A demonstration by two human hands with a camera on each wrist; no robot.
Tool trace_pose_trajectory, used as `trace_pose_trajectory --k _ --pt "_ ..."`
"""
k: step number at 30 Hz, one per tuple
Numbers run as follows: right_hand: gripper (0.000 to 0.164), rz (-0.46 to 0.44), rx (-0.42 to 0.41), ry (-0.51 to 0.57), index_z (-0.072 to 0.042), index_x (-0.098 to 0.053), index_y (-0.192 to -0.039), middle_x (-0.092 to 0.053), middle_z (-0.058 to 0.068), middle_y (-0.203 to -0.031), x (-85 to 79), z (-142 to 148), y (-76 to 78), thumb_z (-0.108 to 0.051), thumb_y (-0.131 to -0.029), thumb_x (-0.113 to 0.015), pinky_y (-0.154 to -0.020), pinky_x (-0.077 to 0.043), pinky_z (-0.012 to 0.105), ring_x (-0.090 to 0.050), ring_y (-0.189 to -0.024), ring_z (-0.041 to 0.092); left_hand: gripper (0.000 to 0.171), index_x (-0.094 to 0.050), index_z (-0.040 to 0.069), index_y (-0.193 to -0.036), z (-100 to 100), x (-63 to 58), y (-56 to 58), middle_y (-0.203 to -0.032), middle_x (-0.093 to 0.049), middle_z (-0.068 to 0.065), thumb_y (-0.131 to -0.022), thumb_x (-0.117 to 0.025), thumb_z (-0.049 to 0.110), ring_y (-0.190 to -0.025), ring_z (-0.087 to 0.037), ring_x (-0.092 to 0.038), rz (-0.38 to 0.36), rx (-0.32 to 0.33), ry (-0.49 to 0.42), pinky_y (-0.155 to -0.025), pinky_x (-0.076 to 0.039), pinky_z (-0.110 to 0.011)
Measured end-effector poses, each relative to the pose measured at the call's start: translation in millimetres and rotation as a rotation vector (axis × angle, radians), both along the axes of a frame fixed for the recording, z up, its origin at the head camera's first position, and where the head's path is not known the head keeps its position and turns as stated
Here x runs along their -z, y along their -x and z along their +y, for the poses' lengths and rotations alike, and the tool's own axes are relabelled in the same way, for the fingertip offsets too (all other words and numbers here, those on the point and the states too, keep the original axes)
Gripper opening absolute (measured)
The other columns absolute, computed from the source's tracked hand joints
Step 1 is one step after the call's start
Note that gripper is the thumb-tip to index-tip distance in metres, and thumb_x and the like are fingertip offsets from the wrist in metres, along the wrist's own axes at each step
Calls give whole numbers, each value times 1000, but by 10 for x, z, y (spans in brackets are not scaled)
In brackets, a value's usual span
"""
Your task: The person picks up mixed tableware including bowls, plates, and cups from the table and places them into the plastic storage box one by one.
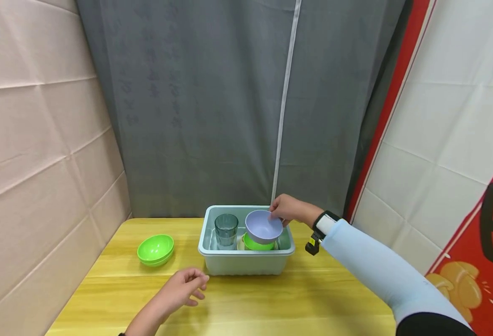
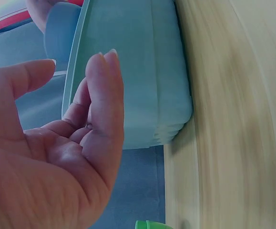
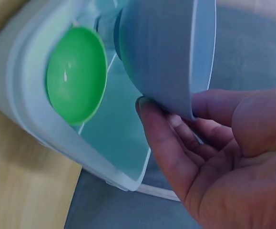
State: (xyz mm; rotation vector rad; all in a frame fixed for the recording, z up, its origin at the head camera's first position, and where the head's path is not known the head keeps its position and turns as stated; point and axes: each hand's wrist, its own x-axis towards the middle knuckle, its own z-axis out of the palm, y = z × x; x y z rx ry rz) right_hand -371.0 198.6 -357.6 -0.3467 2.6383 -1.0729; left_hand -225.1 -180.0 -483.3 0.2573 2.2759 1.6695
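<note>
My right hand (image 1: 290,210) pinches the rim of a purple-blue bowl (image 1: 263,226), thumb on the inside and fingers underneath. This bowl is held tilted over the right part of a pale blue-green plastic basin (image 1: 246,265). Below it in the basin sits a green bowl (image 3: 76,75), partly covered in the head view. A clear bluish glass (image 1: 226,227) stands in the basin's left part. Nothing is in my left hand (image 1: 183,287), which hovers in front of the basin's left corner with fingers loosely bent and the thumb apart from them.
Left of the basin, green bowls (image 1: 156,249) sit on the wooden table (image 1: 297,298), seemingly stacked. A grey curtain (image 1: 213,116) hangs right behind the basin. White cloth walls (image 1: 40,154) stand at both sides.
</note>
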Motion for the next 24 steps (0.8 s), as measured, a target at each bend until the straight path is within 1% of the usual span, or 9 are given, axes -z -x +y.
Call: trace_pose_trajectory --k 4,6,11,13,19,24 --pt "7 3 -51 -87 -3 -80 -107 -78 7 -97 -22 -92 155 -8 -104 -76 -75 -68 40 -75 -85 19 29 -66 3 -111 -19 31 18 -106 -70 -11 -112 -67 32 -92 -26 -73 -8 -19 12 -80 -66 -50" --pt "5 6 -79 -122 -3 -80 -104 -77 6 -96 -29 -130 223 -7 -104 -76 -77 -68 42 -74 -85 19 29 -66 3 -111 -22 34 21 -107 -70 -11 -112 -67 32 -92 -26 -73 -8 -24 14 -80 -66 -50" --pt "10 -19 -156 -210 0 -73 -94 -67 5 -87 -13 -178 364 -3 -103 -75 -85 -67 49 -68 -79 19 29 -66 3 -113 -30 40 9 -108 -70 -13 -112 -67 32 -94 -27 -74 2 -20 9 -81 -66 -51" --pt "12 -35 -183 -245 0 -69 -93 -63 5 -85 21 -184 417 -2 -103 -75 -85 -67 48 -66 -76 18 30 -67 3 -112 -40 49 -1 -108 -71 -14 -111 -67 32 -93 -27 -74 2 -21 7 -82 -66 -51" --pt "10 -91 -207 -298 -1 -67 -94 -62 2 -83 150 -178 532 2 -102 -74 -80 -66 40 -63 -74 15 31 -67 3 -111 -64 88 -35 -108 -70 -13 -111 -68 34 -93 -26 -73 -2 -24 -1 -81 -66 -50" --pt "8 -102 -201 -332 1 -70 -98 -63 4 -85 172 -205 564 2 -100 -78 -78 -65 37 -62 -77 18 29 -67 2 -111 -59 103 -45 -107 -69 -13 -112 -67 32 -93 -26 -73 10 -31 -2 -81 -66 -50"
